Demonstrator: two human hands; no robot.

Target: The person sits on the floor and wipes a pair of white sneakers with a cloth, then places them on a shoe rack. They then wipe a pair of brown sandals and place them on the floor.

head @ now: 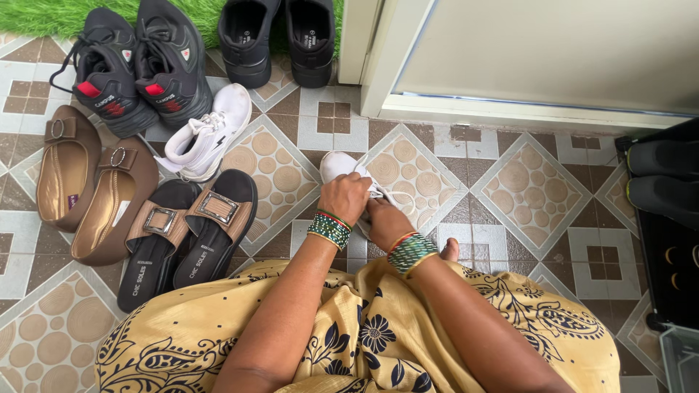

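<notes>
A white sneaker (pixel 336 164) sits on the patterned tile floor in front of me, mostly covered by my hands. My left hand (pixel 344 196) is closed over its top, gripping the laces or tongue. My right hand (pixel 384 220) presses against the shoe's near side, fingers curled onto it. Both wrists wear green and red bangles. A second white sneaker (pixel 210 135) lies to the left, apart from my hands. My yellow floral garment (pixel 364 335) fills the foreground.
Black slide sandals with buckles (pixel 186 233), brown flats (pixel 84 182), black sneakers (pixel 138 62) and black shoes (pixel 277 36) line the left and back by a green mat. A door frame (pixel 378 65) stands behind. A dark shoe rack (pixel 666 218) is at the right.
</notes>
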